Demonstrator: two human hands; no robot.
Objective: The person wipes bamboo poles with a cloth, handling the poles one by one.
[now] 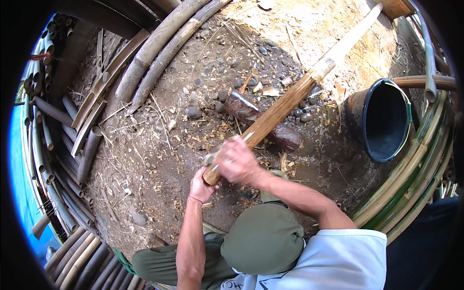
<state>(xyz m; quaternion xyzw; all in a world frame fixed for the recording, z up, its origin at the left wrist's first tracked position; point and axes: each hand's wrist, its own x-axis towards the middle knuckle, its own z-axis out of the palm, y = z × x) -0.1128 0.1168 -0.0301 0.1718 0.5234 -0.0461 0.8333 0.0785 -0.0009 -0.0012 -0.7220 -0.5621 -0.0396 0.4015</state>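
Note:
A long brown pole (pixel 282 108), bamboo by its look, slants from my hands up to the far right. My left hand (pixel 200 186) wraps around its near end from the left and below. On top of the pole, a little farther along, my right hand (pixel 237 162) presses with curled fingers, blurred by motion. Something small and pale (pixel 211 158) shows at its fingertips; I cannot make out what it is. Beneath the pole lies a short, wet, dark log (pixel 244 106), crossing under it.
A black bucket (pixel 355 116) leans open-mouthed at the right, beside a bundle of green and yellow bamboo (pixel 406 179). Grey bamboo poles (pixel 154 48) lie far left, with stacked cut bamboo (pixel 63 198) along the left. Stones and wood chips litter the wet dirt. My olive-trousered knee (pixel 263 237) rises near my hands.

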